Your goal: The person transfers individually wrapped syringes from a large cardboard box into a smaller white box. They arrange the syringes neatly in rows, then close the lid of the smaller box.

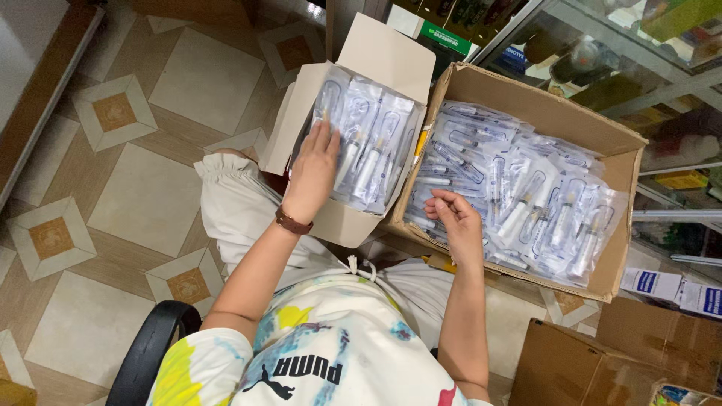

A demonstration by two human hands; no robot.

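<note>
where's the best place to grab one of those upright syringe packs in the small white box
Probably by its top edge, coming from above. The syringe packs stand on end, packed face to face in the small white box, so only their upper edges are free. The left hand already rests on them; pinch one edge and lift straight up.

Under the left hand (314, 169), packets in the small box (301, 98) hidden; brown box (602, 365) cut off at bottom right edge.
</note>
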